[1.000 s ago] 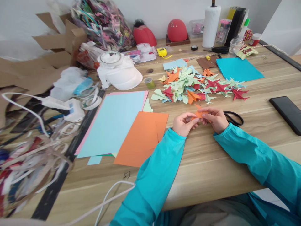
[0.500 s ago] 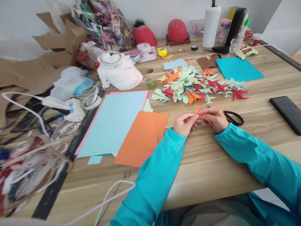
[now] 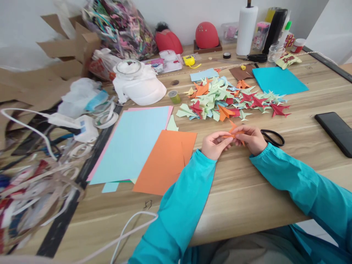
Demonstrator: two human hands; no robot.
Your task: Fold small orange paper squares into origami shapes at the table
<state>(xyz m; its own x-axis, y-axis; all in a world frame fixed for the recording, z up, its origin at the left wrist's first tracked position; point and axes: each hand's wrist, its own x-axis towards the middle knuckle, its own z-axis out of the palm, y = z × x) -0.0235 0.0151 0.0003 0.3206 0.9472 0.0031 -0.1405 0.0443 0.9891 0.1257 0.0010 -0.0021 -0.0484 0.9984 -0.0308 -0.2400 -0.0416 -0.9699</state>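
Observation:
Between my two hands is a small orange folded paper plane (image 3: 233, 127), its pointed tips showing above and below my fingers. My left hand (image 3: 215, 144) pinches it from the left, thumb and fingers together. From the right, my right hand (image 3: 252, 140) grips the same paper with thumb and forefinger. Partly hidden behind my right wrist lie black-handled scissors (image 3: 275, 138). Just beyond my hands is a heap of folded paper planes (image 3: 217, 96) in pale green, red, orange and blue. Orange paper sheets (image 3: 156, 165) lie to the left of my left forearm.
Light blue and pink sheets (image 3: 129, 143) lie stacked further left, near a spool (image 3: 174, 96). Turquoise paper (image 3: 280, 80) sits behind the heap. A black phone (image 3: 334, 130) rests at the right. Ribbons and cables (image 3: 41, 190) crowd the left side; a white cable (image 3: 129, 231) runs along the front.
The orange paper has turned slightly in my fingers, and more of its upper tip and middle shows. My hands stay in nearly the same place.

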